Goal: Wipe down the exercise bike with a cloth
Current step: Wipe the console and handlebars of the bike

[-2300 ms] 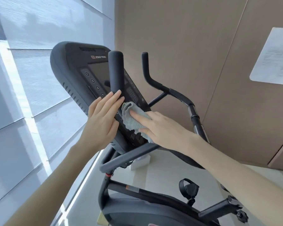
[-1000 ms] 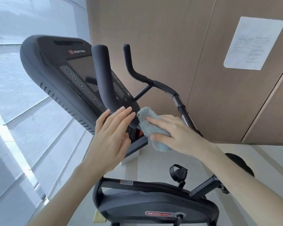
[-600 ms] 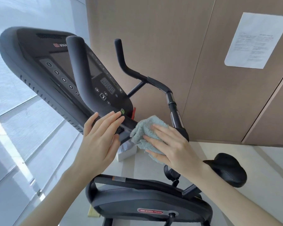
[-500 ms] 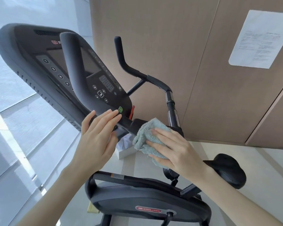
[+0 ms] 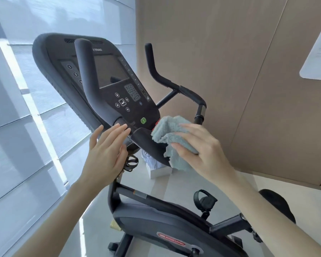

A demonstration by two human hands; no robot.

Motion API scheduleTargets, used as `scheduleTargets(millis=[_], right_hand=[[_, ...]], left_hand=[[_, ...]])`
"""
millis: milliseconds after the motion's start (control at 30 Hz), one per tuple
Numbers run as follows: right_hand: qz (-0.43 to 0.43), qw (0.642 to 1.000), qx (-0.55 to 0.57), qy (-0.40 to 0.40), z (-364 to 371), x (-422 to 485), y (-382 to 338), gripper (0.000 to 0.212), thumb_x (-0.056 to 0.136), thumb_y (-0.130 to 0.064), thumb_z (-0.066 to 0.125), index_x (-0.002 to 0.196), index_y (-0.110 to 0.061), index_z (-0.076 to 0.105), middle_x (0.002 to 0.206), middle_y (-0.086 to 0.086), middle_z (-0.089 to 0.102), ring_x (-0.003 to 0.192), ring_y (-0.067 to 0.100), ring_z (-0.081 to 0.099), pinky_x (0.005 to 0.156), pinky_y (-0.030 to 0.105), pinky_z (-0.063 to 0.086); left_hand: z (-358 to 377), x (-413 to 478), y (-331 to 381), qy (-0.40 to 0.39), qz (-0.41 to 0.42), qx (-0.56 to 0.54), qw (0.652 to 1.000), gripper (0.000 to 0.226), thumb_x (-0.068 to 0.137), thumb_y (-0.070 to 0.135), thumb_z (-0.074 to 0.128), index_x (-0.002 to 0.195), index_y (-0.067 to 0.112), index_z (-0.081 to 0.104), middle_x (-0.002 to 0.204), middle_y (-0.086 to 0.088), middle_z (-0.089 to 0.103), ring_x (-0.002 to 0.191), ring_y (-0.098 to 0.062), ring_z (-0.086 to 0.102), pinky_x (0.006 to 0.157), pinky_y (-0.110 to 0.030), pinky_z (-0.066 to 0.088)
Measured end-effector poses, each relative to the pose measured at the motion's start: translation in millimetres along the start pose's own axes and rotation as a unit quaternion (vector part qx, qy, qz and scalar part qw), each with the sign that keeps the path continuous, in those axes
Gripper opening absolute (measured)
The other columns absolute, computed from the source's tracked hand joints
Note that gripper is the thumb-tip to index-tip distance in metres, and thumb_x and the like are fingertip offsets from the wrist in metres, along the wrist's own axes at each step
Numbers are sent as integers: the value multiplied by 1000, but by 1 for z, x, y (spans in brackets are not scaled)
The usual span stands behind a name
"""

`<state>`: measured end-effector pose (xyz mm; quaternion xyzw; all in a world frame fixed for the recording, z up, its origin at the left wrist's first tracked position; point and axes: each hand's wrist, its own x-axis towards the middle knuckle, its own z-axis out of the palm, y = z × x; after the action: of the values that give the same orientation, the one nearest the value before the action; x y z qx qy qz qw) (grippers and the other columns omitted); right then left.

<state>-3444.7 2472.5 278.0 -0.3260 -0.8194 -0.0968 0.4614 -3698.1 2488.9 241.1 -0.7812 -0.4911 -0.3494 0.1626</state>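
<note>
The black exercise bike (image 5: 156, 225) fills the middle of the view, its console (image 5: 119, 86) tilted up at the upper left. My right hand (image 5: 200, 147) grips a crumpled grey-blue cloth (image 5: 169, 134) and presses it against the handlebar's centre bar (image 5: 145, 138) just below the console's green button. My left hand (image 5: 107, 154) is flat with fingers straight, its fingertips resting on the handlebar where the near upright grip (image 5: 85, 71) meets the bar. The far grip (image 5: 152, 65) rises behind the console.
A blind-covered window (image 5: 26, 127) runs along the left. Wooden wall panels (image 5: 230, 71) stand behind the bike, with a paper sheet (image 5: 319, 52) at the right edge. The saddle (image 5: 278, 203) shows at lower right, a pedal (image 5: 204, 201) below, and a white box (image 5: 159, 171) on the floor.
My right hand has carried the cloth down off the console face onto the handlebar's centre bar. My left hand slid down the near grip to its base. The view shifted.
</note>
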Motion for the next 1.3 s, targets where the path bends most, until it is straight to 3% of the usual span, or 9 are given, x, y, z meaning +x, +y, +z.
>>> scheduleTargets(millis=[133,233,333,633,767,867,1000,1133,1300], right_hand=[[26,988,-11,-155,39,31,-7,37,94,-35,54,123,-14,62,125,8,60,123,22,47,104,39,36],[34,977,-6,-212,52,27,1,45,96,-38,47,138,-22,46,140,3,48,133,16,35,109,29,24],[21,977,-5,-214,46,21,5,46,97,-35,48,140,-19,44,143,5,45,137,17,33,109,21,20],[-2,982,-68,-178,12,-31,14,44,82,-14,70,125,-8,60,120,15,64,117,30,57,100,43,44],[53,983,3,-175,-6,-33,17,35,89,-25,61,123,-17,61,124,-3,62,123,11,51,105,22,36],[128,980,131,-83,-5,1,14,32,93,-33,53,122,-23,60,118,-30,55,113,-9,51,93,6,36],[176,964,155,-129,31,56,11,34,93,-37,53,123,-22,61,102,-29,59,95,-16,53,77,1,37],[166,938,107,-285,66,64,15,38,97,-42,45,133,-30,51,112,-11,62,99,-2,54,81,13,43],[146,942,78,-292,66,58,22,45,96,-51,37,136,-31,44,117,-1,62,105,14,57,83,34,50]], left_hand=[[-2,0,-5,-23,7,6,1000,44,94,19,32,131,8,54,136,-3,53,132,-22,42,113,-50,20],[-2,-1,-9,-34,6,-1,999,45,95,20,31,134,11,51,140,1,50,135,-18,37,114,-46,17],[-2,-1,-11,-41,11,-6,999,46,95,21,30,135,11,50,141,0,49,135,-18,36,115,-44,15],[-8,5,-5,-23,39,3,999,44,94,21,32,128,5,56,133,-5,56,131,-26,43,113,-48,21],[-8,3,-1,-5,91,-24,996,40,94,19,38,126,4,58,131,-4,58,129,-23,44,113,-48,23],[-9,2,-1,-2,115,-29,993,37,94,18,39,119,3,63,126,-4,61,127,-23,48,112,-49,26],[-14,1,-7,-1,116,-32,993,38,94,19,39,117,3,64,125,-5,62,126,-25,49,112,-48,25],[-19,-1,-12,18,121,-35,992,38,95,19,39,119,4,63,125,-4,61,128,-22,47,110,-51,28],[-18,-1,-9,23,114,-27,993,38,95,20,39,118,3,63,122,-5,63,125,-25,49,109,-52,29]])
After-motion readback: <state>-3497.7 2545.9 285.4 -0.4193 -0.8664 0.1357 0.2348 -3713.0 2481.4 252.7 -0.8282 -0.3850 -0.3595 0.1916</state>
